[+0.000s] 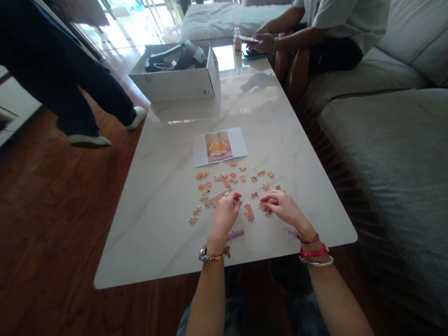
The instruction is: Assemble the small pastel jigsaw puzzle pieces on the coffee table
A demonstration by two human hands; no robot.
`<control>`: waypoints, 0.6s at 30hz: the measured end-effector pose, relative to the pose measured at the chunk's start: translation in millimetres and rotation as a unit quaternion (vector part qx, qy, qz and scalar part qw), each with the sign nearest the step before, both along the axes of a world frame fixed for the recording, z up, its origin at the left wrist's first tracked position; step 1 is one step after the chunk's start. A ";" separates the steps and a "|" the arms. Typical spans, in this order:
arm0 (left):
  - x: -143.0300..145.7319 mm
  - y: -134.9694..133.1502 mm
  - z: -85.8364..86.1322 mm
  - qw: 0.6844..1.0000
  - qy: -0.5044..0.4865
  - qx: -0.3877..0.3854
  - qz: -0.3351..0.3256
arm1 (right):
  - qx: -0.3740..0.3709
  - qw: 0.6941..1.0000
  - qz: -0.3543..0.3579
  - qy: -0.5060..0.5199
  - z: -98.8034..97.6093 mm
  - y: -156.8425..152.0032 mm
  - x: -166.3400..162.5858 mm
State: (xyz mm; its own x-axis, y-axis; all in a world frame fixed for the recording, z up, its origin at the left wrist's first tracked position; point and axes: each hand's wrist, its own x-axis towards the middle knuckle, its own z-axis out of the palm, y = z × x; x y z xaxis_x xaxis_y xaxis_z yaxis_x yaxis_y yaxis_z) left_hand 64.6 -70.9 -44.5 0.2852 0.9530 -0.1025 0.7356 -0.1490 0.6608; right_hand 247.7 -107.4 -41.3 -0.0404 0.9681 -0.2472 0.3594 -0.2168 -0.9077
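My left hand (228, 208) is over the loose jigsaw pieces with its fingers curled and drawn together; whatever may be between the fingertips is too small to make out. Partly under it lies a joined strip of puzzle pieces (213, 199). To the right, my right hand (284, 206) has its thumb and fingers closed at a yellowish puzzle piece (261, 204) just above the table. Between the hands rest a small joined pink-and-yellow block of pieces (249, 212) and a single pink piece (254, 195). A purple strip (235, 234) lies behind my left wrist, partly covered.
A sheet with a printed picture (219, 146) lies beyond the scattered pieces on the white table (168, 172). Farther off stand a white box (180, 85) holding dark gear and a bottle (237, 42). One person sits on the sofa (388, 112); another stands at left.
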 end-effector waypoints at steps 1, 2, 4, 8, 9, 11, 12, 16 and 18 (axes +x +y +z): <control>1.0 -0.8 -0.5 1.000 -0.002 -0.006 -0.015 | -0.005 1.000 0.005 0.008 -0.6 -0.3 -2.0; 2.5 -1.7 -0.8 1.000 -0.004 -0.010 -0.027 | -0.011 1.000 0.012 0.007 -1.0 -0.5 -4.0; 5.1 -2.9 -0.6 0.999 -0.002 -0.015 -0.037 | -0.013 0.999 0.025 -0.032 -1.5 -0.4 -7.4; 3.9 -2.4 -0.5 1.000 0.015 -0.005 -0.023 | 0.061 0.981 0.032 -0.180 -5.1 1.2 -11.4; 2.6 -2.0 -1.0 1.000 0.017 0.000 -0.020 | 0.082 0.974 0.032 -0.208 -7.0 1.6 -12.6; 0.0 -1.7 -2.5 1.000 0.020 0.007 -0.016 | 0.105 0.964 0.036 -0.243 -11.5 2.2 -15.6; -1.0 -1.7 -3.2 1.000 0.021 0.008 -0.014 | 0.109 0.961 0.039 -0.252 -13.5 2.4 -17.1; -2.5 -2.2 -4.9 0.999 0.029 0.009 -0.018 | 0.122 0.960 0.024 -0.251 -16.3 3.9 -14.4; -2.9 -2.1 -4.5 0.999 0.033 0.008 -0.025 | 0.133 0.961 -0.007 -0.243 -15.0 4.8 -2.7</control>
